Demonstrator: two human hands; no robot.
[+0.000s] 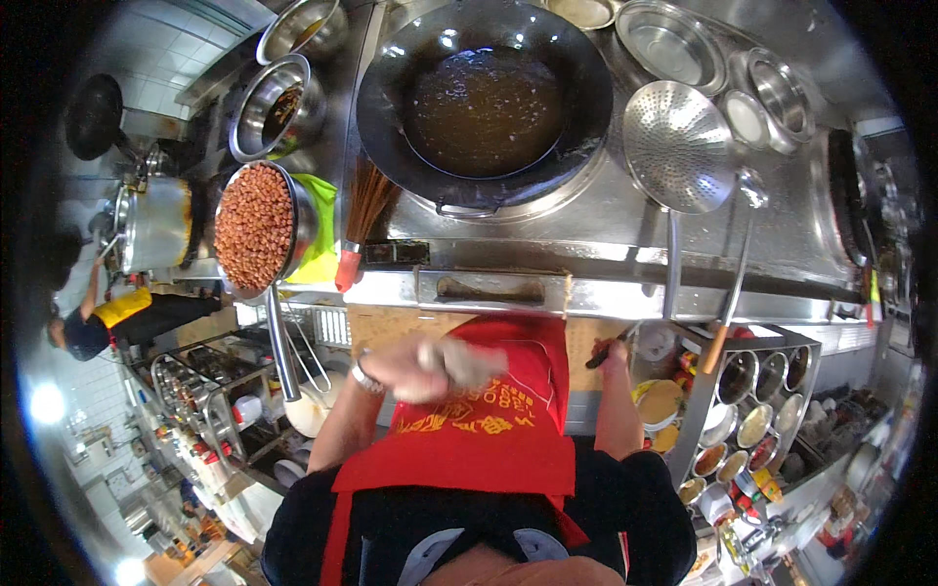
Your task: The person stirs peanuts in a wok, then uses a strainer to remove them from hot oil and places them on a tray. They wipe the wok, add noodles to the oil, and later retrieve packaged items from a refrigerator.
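Blurred by motion, my left hand (410, 373) is over the red apron (476, 439), a watch on its wrist. A pale, smeared shape lies at its fingers; whether it is a held cloth or the fingers themselves, I cannot tell. Right of the apron, below the stove edge, my right hand (617, 353) is closed around a dark object (599, 357), its kind unclear. Ahead, a large black wok (484, 192) sits on the burner with bubbling brown liquid (484, 113) inside. A perforated skimmer (678, 146) and a ladle with a wooden handle (712, 350) lie to its right.
Left of the wok are a bamboo wok brush (366, 198), a long-handled strainer or pan heaped with peanuts (253, 223) and steel bowls (275, 110). More metal bowls (670, 44) stand at the back right. Ingredient containers (755, 425) fill a rack at right. Another person (110, 322) works far left.
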